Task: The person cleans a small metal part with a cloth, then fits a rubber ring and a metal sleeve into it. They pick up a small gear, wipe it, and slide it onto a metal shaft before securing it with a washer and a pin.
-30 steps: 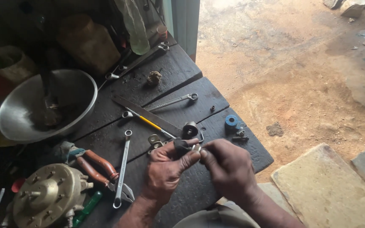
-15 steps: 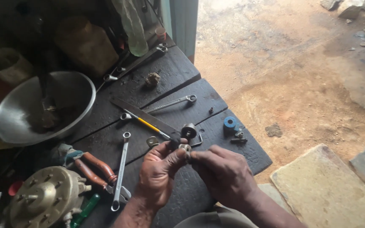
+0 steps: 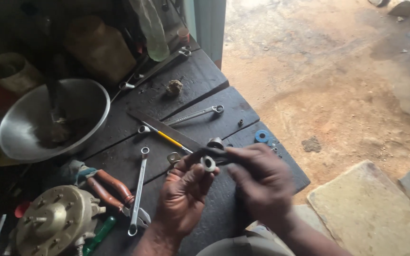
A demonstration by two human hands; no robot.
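Two hands meet above dark wooden bench (image 3: 200,85). Left hand (image 3: 183,199) pinches small metal ring (image 3: 208,163) at fingertips. Right hand (image 3: 262,182) closed around dark curved part (image 3: 214,152) touching the ring. Spanner (image 3: 137,189) and steel bowl (image 3: 88,102) lie left

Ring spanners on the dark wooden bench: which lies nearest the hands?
The long silver ring spanner lying lengthwise beside the left hand; the other silver spanner lies farther back.
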